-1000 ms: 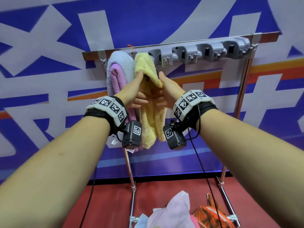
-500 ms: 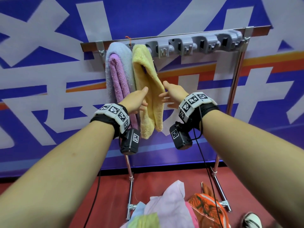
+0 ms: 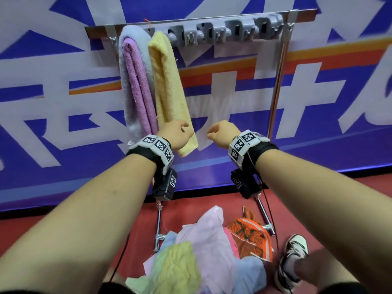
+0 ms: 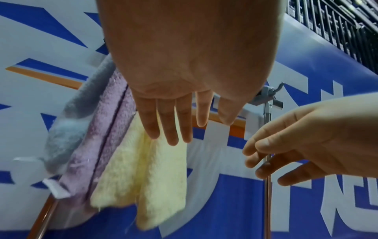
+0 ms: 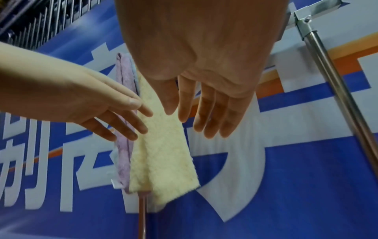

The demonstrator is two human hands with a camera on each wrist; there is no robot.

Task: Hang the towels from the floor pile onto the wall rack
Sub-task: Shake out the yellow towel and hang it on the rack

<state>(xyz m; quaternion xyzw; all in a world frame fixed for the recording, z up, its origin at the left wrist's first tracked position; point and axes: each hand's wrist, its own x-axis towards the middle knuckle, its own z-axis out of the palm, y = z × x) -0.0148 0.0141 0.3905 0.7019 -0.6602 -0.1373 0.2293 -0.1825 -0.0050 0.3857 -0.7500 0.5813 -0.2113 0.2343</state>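
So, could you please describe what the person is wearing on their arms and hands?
Both forearms are bare, with no sleeves or gloves. The left hand and right hand each sit above a black wrist strap carrying white blocks printed with black square markers. A black camera box hangs under each wrist, and thin black cables trail down.

Stood against the wall banner [image 3: 63,128]: wall rack [image 3: 277,85], with hook strip [image 3: 229,31] along the top bar. Hung at the rack's left end: doubled towel [image 3: 135,85], and just right of it, touching, single towel [image 3: 167,90]. Hovered before the lower part of the hung towels: left hand [image 3: 177,134], in front of the single towel; right hand [image 3: 222,132], beside it and apart. Lay on the floor [image 3: 63,230] below, between the rack's feet: towel pile [image 3: 207,251]. Stood right of the pile: shoe [image 3: 290,264].
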